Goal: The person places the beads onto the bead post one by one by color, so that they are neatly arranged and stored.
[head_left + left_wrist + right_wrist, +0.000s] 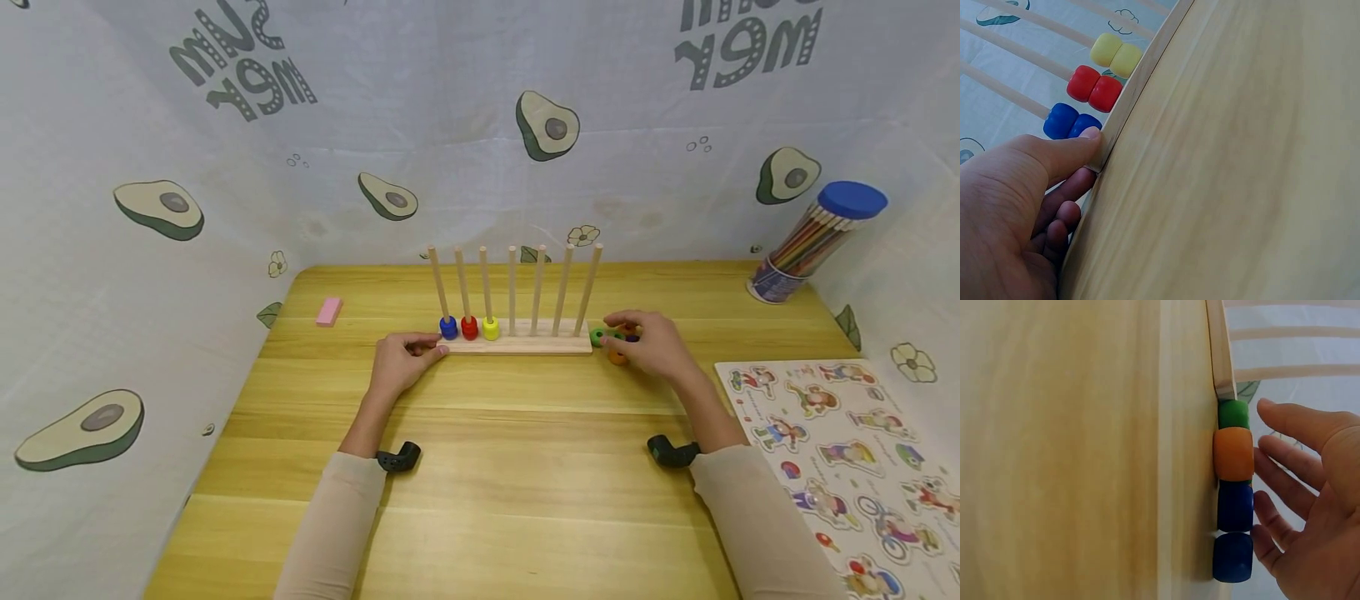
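Note:
A wooden peg rack with several upright dowels stands across the middle of the table. Blue beads, red beads and yellow beads sit on its three leftmost dowels, stacked in twos in the left wrist view. My left hand holds the rack's left end between thumb and fingers. Off the right end lie loose beads: green, orange and dark blue. Over them hovers my right hand, thumb and fingers spread, gripping nothing; it partly hides them in the head view.
A pink block lies at the table's back left. At the back right stands a blue-lidded jar of coloured pencils. A board with cartoon figures covers the right side. Printed cloth hangs behind the table.

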Demonstrator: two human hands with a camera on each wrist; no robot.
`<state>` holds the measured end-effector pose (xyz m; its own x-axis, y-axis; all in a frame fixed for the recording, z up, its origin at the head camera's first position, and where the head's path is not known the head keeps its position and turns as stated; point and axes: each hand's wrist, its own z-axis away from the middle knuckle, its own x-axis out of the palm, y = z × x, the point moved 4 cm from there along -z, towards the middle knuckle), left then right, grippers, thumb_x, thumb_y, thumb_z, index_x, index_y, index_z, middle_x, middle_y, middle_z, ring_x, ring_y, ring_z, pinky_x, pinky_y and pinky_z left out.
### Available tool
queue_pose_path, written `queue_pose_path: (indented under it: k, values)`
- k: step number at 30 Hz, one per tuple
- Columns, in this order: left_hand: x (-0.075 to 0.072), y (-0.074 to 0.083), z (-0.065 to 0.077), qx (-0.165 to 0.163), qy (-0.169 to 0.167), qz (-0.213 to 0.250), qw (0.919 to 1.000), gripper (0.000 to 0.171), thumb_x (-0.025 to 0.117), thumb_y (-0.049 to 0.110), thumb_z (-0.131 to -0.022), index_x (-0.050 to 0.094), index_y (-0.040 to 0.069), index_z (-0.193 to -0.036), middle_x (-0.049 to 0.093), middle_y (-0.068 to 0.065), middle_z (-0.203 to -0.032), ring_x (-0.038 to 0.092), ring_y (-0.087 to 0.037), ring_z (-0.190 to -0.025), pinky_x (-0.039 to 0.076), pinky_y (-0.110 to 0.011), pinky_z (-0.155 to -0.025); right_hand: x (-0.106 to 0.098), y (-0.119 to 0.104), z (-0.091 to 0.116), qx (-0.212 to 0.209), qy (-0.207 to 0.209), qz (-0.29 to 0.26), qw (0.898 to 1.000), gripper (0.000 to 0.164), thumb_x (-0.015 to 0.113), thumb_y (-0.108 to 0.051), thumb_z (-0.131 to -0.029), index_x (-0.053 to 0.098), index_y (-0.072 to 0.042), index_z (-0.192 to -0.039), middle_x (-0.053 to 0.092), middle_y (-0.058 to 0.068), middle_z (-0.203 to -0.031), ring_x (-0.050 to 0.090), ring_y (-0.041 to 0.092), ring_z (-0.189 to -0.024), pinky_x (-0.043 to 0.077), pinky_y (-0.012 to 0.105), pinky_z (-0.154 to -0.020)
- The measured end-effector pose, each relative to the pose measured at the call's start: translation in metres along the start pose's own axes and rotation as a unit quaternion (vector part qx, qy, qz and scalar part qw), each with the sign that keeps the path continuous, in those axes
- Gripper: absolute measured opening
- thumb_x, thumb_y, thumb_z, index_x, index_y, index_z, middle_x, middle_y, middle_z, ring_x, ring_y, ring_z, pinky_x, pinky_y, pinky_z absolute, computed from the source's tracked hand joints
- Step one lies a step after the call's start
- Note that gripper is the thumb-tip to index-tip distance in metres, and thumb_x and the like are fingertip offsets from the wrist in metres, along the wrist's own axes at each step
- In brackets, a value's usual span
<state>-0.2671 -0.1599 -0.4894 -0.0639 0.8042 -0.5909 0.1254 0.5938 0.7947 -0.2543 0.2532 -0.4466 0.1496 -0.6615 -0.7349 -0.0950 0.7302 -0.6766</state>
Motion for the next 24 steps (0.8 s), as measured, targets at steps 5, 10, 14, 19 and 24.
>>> queue_pose_path:
  k: [5, 10, 14, 19, 24]
  values:
    - [0.0002, 0.0012, 0.0005, 0.003, 0.002, 0.0, 1.0, 0.026, 0.086, 0.037, -0.085, 0.085, 0.02, -0.104, 0.078, -0.001, -0.087, 0.063, -0.015, -0.072, 0.048, -0.028, -0.064, 0.0031, -0.0021, -0.0037, -0.016, -0.003, 0.028, 0.999, 0.047, 0.072, -0.027, -0.099, 0.064, 0.001, -0.136, 0.062, 0.028, -0.134, 0.056, 0.046, -0.124, 0.045, 0.061, -0.104]
    - [0.0002, 0.0011, 0.0003, 0.005, 0.004, -0.001, 1.0, 0.024, 0.086, 0.036, -0.085, 0.085, 0.02, -0.103, 0.078, -0.001, -0.086, 0.062, -0.015, -0.071, 0.048, -0.028, -0.063, 0.0066, -0.0014, -0.0072, -0.008, -0.003, 0.056, 0.998, 0.044, 0.072, -0.027, -0.098, 0.067, 0.0, -0.133, 0.062, 0.027, -0.131, 0.048, 0.044, -0.122, 0.042, 0.061, -0.103]
    - [0.0007, 0.0003, -0.0002, 0.005, 0.005, 0.0, 1.0, 0.025, 0.086, 0.037, -0.085, 0.085, 0.021, -0.103, 0.078, 0.0, -0.085, 0.061, -0.015, -0.07, 0.047, -0.028, -0.062, 0.0065, -0.0018, -0.0079, -0.005, 0.001, 0.061, 0.998, 0.042, 0.072, -0.025, -0.098, 0.069, 0.0, -0.13, 0.063, 0.027, -0.128, 0.045, 0.043, -0.12, 0.041, 0.061, -0.101]
    - [0.001, -0.0006, -0.0002, 0.005, 0.005, 0.002, 1.0, 0.025, 0.087, 0.037, -0.085, 0.085, 0.021, -0.103, 0.077, 0.0, -0.083, 0.06, -0.015, -0.069, 0.045, -0.028, -0.061, 0.0049, -0.0027, -0.0075, -0.005, 0.002, 0.056, 0.998, 0.041, 0.072, -0.026, -0.098, 0.069, 0.0, -0.13, 0.063, 0.028, -0.128, 0.05, 0.044, -0.121, 0.044, 0.061, -0.102]
    - [0.0008, -0.0007, -0.0002, 0.004, 0.005, 0.006, 1.0, 0.024, 0.087, 0.037, -0.084, 0.085, 0.021, -0.102, 0.076, 0.001, -0.081, 0.06, -0.016, -0.069, 0.045, -0.029, -0.061, -0.0004, -0.0063, -0.0064, -0.001, 0.003, 0.036, 0.999, 0.042, 0.07, -0.029, -0.099, 0.068, -0.002, -0.132, 0.064, 0.028, -0.131, 0.058, 0.046, -0.12, 0.047, 0.062, -0.101]
